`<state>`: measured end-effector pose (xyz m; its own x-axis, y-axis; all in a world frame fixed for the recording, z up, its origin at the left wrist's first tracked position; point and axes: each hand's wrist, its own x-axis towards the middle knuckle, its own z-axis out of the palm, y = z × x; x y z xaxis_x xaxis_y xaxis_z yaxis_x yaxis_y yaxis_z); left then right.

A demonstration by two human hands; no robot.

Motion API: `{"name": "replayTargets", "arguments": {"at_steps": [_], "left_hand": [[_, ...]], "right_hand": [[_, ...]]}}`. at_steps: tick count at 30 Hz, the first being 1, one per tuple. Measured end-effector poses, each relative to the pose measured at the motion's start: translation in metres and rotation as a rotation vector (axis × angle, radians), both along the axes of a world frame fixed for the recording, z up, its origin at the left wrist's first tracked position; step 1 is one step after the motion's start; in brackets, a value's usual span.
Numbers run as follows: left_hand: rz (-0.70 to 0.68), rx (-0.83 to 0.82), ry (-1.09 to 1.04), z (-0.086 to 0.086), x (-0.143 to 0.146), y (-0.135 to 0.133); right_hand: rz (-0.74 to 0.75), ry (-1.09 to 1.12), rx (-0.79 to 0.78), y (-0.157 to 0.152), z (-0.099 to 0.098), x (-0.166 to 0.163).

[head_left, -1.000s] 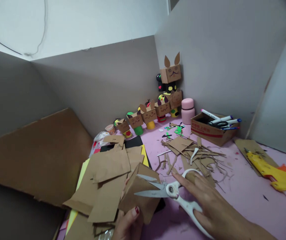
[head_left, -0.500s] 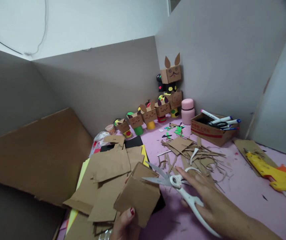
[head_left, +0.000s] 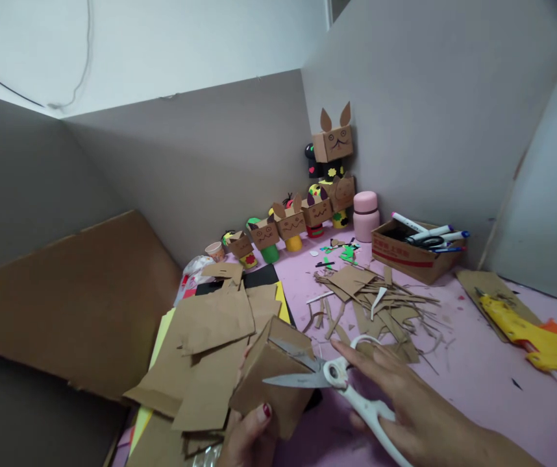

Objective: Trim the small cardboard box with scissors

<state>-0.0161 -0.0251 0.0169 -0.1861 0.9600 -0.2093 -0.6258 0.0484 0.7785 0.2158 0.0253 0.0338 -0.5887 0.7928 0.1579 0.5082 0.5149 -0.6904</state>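
A small open-topped cardboard box (head_left: 271, 383) is gripped in my left hand (head_left: 249, 434), its thumb pressed on the near face and the other fingers mostly hidden behind. My right hand (head_left: 390, 395) holds white-handled scissors (head_left: 339, 376), the index finger stretched along the handle. The blades are apart: one lies over the outside of the box's near side, the other reaches over the opening, so the box's edge is between them. Left of the box lie flat cardboard pieces (head_left: 217, 318), with black and yellow sheets under them.
Cardboard scraps (head_left: 390, 311) spread beyond the scissors. To the right are a yellow glue gun (head_left: 526, 331) and a box of markers (head_left: 419, 253). A pink flask (head_left: 366, 217) and several cardboard animal figures (head_left: 291, 224) stand along the back panels. A large cardboard sheet (head_left: 74, 298) leans at left.
The scissors have moved left and slightly down, bringing their blades onto the box's edge. My left hand has tilted the box and shifted it slightly right.
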Motion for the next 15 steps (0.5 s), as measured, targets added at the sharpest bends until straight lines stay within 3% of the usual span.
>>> {"name": "replayTargets", "arguments": {"at_steps": [15], "left_hand": [[0.022, 0.060, 0.045, 0.0041, 0.0023, 0.0043]], "right_hand": [[-0.033, 0.117, -0.043, -0.0002, -0.0024, 0.0025]]}}
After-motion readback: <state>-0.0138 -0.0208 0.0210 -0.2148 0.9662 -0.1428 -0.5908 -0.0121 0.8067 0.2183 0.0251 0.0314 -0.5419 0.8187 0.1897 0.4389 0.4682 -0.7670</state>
